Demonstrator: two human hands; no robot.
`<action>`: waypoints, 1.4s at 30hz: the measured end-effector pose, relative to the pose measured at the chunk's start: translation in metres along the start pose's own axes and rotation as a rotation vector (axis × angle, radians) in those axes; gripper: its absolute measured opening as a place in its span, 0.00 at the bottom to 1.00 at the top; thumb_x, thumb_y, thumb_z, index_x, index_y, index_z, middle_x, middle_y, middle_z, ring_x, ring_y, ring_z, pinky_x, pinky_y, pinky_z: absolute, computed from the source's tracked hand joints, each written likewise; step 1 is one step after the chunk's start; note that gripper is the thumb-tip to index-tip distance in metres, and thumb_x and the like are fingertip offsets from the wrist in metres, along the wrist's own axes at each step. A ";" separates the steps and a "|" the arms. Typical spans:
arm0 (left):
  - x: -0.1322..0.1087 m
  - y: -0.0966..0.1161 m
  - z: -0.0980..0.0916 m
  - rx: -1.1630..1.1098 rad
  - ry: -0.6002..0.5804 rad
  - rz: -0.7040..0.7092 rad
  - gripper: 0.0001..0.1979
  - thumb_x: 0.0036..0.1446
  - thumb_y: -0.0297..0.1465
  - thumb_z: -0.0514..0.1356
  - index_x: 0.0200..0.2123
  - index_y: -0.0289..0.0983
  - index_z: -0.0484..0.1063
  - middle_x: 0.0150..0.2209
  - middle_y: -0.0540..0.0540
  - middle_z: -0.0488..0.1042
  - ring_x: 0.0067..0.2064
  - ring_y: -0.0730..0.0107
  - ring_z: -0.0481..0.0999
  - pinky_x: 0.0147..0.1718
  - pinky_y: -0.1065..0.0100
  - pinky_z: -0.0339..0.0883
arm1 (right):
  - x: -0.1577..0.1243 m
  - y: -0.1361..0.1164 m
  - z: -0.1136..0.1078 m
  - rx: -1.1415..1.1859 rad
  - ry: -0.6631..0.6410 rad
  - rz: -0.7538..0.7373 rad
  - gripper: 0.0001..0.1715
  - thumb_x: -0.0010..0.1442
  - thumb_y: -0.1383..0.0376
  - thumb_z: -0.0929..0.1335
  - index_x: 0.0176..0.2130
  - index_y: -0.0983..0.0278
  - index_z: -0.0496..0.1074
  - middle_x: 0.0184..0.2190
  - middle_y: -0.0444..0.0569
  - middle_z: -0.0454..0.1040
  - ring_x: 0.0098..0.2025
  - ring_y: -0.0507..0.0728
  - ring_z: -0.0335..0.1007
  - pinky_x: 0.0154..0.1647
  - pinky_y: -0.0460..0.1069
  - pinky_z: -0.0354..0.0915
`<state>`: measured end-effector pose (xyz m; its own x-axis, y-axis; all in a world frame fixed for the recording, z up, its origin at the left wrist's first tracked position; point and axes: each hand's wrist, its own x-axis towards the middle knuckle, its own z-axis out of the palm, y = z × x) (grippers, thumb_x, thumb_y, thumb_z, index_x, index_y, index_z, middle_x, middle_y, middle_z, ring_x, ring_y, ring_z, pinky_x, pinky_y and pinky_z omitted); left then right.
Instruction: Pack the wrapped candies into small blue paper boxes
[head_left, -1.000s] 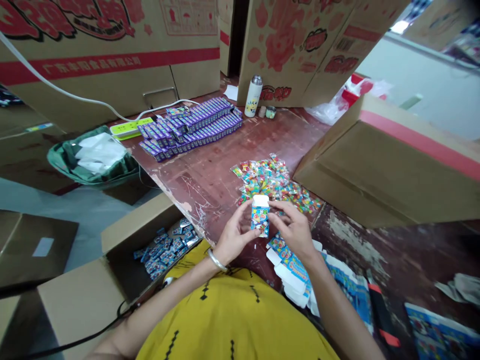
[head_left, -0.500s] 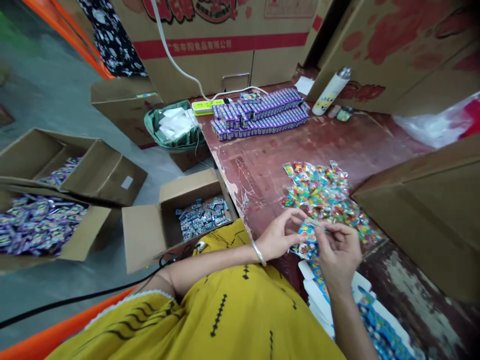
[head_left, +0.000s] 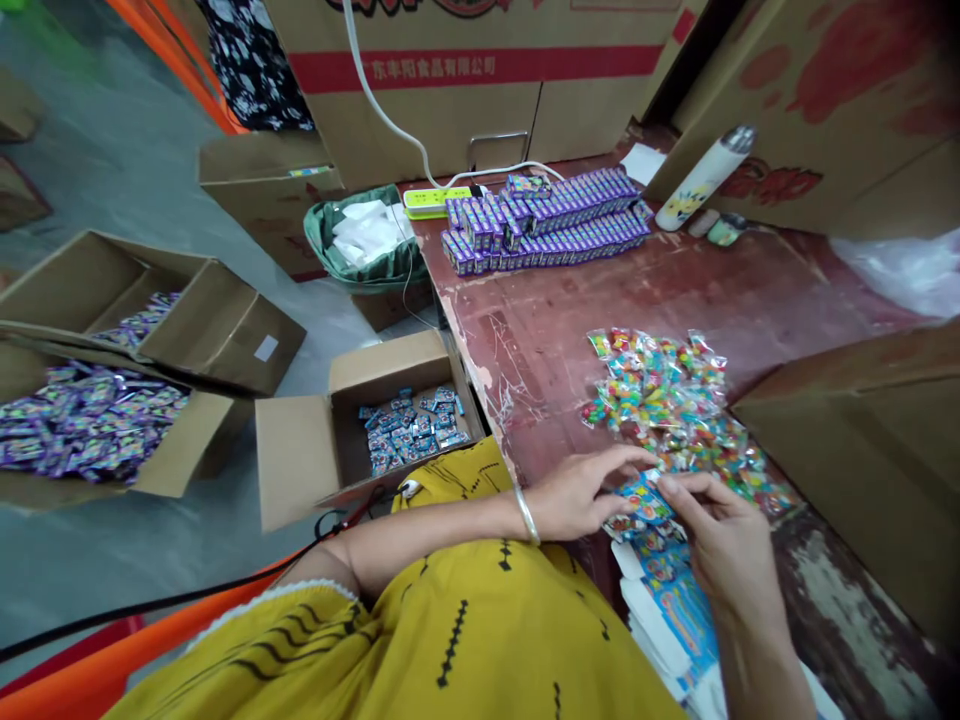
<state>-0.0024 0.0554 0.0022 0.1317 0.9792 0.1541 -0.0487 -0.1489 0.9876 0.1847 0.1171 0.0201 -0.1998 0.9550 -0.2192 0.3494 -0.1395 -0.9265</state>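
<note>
A small blue printed carton [head_left: 643, 500] is between my two hands, over the front part of the red-brown table. My left hand [head_left: 581, 493], with a silver bangle at its wrist, curves its thumb and fingers around the carton's left side. On the other side my right hand [head_left: 724, 520] pinches the carton's upper edge between thumb and fingers. Beneath my hands lies a stack of flat blue-and-white carton blanks [head_left: 664, 615], partly hidden by my right forearm. Just beyond my fingers is a heap of clear candy packets [head_left: 660, 385] with colourful sweets inside.
Purple small boxes [head_left: 547, 225] stand in stacked rows at the back, beside a green power strip [head_left: 439, 202]. A white bottle [head_left: 705, 180] stands back right. Left of the table, an open carton [head_left: 294, 462] holds blue boxes. A large cardboard box [head_left: 862, 440] borders the right.
The view has shifted, so the scene sits slightly differently. My hands keep hold of the blue carton, whose printed face now lies flatter. More of the carton blanks shows beneath.
</note>
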 end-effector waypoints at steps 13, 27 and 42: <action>0.004 -0.005 -0.019 -0.221 0.048 -0.170 0.16 0.56 0.26 0.60 0.49 0.37 0.69 0.43 0.45 0.75 0.42 0.67 0.74 0.42 0.67 0.68 | -0.010 -0.008 0.034 -0.179 -0.001 -0.386 0.10 0.56 0.62 0.72 0.40 0.61 0.74 0.42 0.52 0.74 0.43 0.59 0.72 0.40 0.52 0.70; -0.022 0.035 -0.137 0.761 0.465 -0.283 0.16 0.57 0.38 0.58 0.49 0.46 0.66 0.43 0.51 0.74 0.41 0.60 0.78 0.44 0.54 0.71 | 0.001 0.016 -0.066 -0.458 0.238 -0.208 0.19 0.60 0.55 0.67 0.48 0.62 0.70 0.38 0.52 0.76 0.39 0.58 0.74 0.36 0.52 0.70; 0.002 0.009 -0.084 0.700 0.341 -0.214 0.11 0.58 0.37 0.57 0.41 0.38 0.73 0.39 0.49 0.77 0.39 0.67 0.76 0.44 0.63 0.71 | -0.010 0.060 -0.057 -0.671 0.187 -0.150 0.19 0.55 0.60 0.71 0.47 0.62 0.74 0.32 0.48 0.76 0.38 0.60 0.70 0.43 0.56 0.65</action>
<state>-0.0859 0.0678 0.0092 -0.2469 0.9675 0.0546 0.5895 0.1052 0.8009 0.2598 0.1136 -0.0164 -0.1500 0.9887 0.0078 0.8308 0.1303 -0.5410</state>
